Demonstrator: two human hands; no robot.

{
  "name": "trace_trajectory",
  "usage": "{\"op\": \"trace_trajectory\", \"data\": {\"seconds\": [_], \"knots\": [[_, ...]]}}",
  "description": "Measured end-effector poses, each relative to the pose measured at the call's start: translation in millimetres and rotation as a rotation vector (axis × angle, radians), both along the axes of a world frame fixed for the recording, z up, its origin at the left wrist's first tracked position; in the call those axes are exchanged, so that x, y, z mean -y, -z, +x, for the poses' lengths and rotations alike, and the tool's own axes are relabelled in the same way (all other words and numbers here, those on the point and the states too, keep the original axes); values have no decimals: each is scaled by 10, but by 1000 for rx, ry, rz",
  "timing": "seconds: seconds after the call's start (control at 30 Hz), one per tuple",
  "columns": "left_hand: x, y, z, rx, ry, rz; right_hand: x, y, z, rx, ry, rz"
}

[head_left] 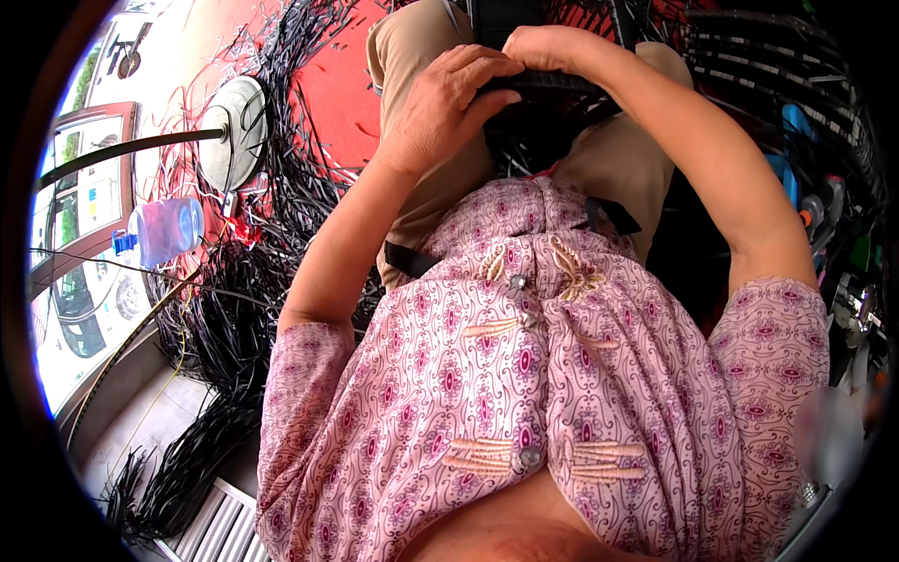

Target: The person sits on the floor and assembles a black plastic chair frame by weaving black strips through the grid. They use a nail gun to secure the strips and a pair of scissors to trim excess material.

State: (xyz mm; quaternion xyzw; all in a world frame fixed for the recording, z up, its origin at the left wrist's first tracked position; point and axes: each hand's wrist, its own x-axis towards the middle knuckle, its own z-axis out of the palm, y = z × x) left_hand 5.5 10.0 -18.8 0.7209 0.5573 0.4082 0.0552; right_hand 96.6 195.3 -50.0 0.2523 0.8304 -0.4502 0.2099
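Observation:
My left hand (448,103) and my right hand (548,47) both grip the rim of a black woven strip piece (543,86) resting on my lap at the top of the view. Left fingers curl over its edge from the left. The right hand presses down on the rim from above. Loose black strips (524,140) hang from the piece between my tan trouser legs (412,56). My pink patterned shirt (524,375) fills the lower half and hides the rest of my lap.
Heaps of black strips (234,309) cover the red floor (342,103) on the left. A round metal stand base (234,131), a plastic water bottle (164,229) and a white grille (211,529) lie there. Dark woven baskets (796,84) stand at the right.

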Motion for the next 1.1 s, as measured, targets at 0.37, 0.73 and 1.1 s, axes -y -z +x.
{"op": "trace_trajectory", "data": {"seconds": [0.37, 0.73, 1.1], "knots": [[-240, -60, -161, 150, 190, -345, -231, 508, -79, -64, -41, 31], [-375, -7, -323, 627, 343, -796, 717, -546, 728, -1237, 661, 620], [-370, -27, -215, 994, 218, -863, 1031, -307, 811, -1098, -165, 1162]]}}
